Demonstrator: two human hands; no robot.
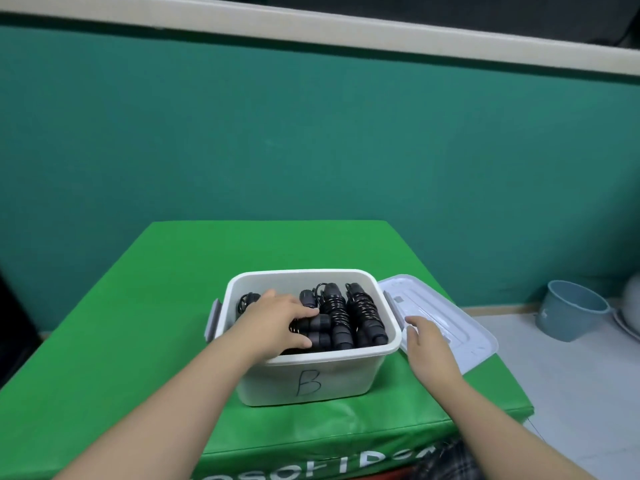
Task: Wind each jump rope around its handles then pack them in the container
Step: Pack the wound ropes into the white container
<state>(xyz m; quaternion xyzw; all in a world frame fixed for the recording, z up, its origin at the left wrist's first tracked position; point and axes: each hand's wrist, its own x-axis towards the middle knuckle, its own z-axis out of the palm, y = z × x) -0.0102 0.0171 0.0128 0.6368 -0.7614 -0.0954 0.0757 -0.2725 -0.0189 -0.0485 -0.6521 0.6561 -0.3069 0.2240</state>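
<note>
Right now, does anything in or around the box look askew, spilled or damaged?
Nothing stands out. The wound jump ropes lie inside the white container, the left hand gripping one, the right hand on the lid lying beside it.

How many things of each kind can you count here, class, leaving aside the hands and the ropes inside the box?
White container: 1
Clear lid: 1
Blue bucket: 1
Green mat: 1
Total: 4
</note>
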